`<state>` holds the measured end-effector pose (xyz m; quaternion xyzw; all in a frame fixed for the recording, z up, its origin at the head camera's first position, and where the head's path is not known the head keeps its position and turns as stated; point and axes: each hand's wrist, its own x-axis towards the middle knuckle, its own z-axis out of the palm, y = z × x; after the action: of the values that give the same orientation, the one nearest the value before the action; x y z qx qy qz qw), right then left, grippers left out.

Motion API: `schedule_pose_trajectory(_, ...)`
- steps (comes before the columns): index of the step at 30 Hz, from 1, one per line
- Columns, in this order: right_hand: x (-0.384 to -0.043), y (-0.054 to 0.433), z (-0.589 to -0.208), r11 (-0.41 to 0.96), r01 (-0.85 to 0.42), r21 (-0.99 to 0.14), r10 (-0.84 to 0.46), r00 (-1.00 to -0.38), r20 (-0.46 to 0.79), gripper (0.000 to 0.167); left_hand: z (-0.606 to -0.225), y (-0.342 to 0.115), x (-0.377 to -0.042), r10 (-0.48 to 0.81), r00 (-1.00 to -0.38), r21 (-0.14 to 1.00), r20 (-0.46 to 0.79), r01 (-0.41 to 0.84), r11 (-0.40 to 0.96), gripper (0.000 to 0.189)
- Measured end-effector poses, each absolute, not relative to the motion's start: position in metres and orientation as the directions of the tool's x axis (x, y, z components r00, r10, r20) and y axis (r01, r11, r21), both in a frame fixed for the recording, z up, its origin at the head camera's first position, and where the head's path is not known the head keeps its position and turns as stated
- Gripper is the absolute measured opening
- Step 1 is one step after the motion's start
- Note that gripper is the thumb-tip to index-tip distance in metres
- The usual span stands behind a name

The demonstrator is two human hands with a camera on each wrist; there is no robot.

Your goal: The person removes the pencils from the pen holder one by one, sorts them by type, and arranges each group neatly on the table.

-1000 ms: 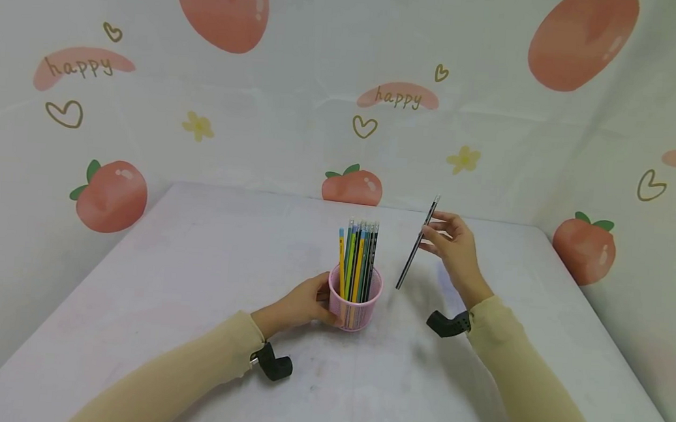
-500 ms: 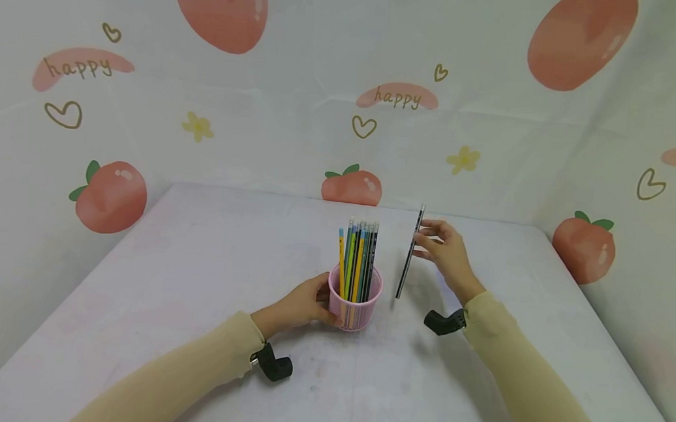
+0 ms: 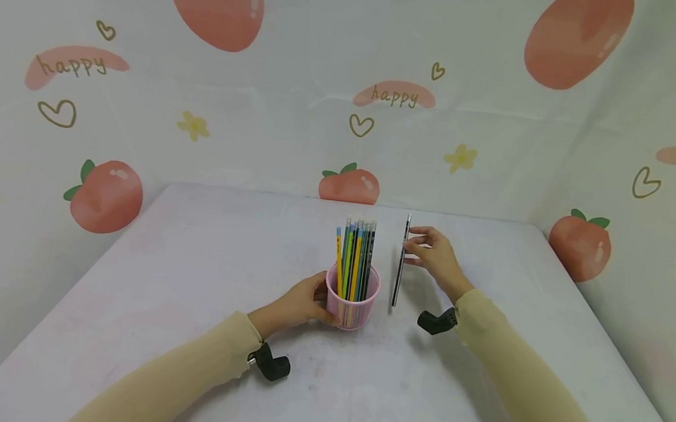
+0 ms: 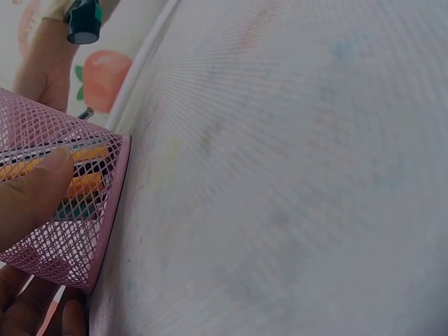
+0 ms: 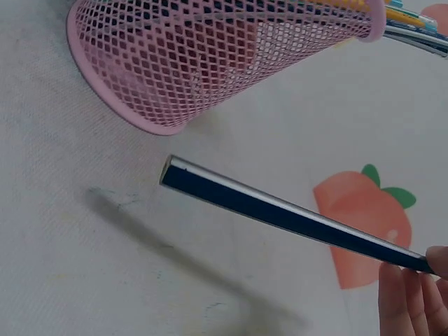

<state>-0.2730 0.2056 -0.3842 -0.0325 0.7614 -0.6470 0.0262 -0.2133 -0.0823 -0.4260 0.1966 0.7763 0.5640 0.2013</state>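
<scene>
Stretching from the lower left, my beige left sleeve (image 3: 180, 370) ends at a black wrist camera (image 3: 270, 364) and the left grip (image 3: 295, 306), which I have clasped round the left side of the pink mesh pencil cup (image 3: 360, 316). The cup stands upright on the whitish surface (image 3: 325, 393), holding a bundle of yellow, green and black pencils (image 3: 355, 258). Just right of it, clear of the cup and above the surface, I have a black-and-silver striped pencil (image 3: 400, 267) near upright, its blunt end down, pinched by the right grip (image 3: 436, 257). Farther right is a printed peach (image 3: 579, 249) on the backdrop.
</scene>
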Motion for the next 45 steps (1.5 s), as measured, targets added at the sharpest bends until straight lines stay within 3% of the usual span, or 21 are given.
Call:
schedule_pose_trajectory(20, -0.275, 0.193, -0.404, 0.257, 0.086, -0.963, -0.107, -0.987, -0.116, 0.045, -0.428, -0.084, -0.214, 0.545, -0.835, 0.956, -0.070, 0.100, 0.276, 0.085)
schedule_pose_trajectory(45, -0.280, 0.185, -0.409, 0.426, 0.128, -0.896, -0.060, -0.984, -0.169, 0.045, -0.426, -0.082, -0.212, 0.538, -0.839, 0.956, -0.083, 0.085, 0.281, 0.088)
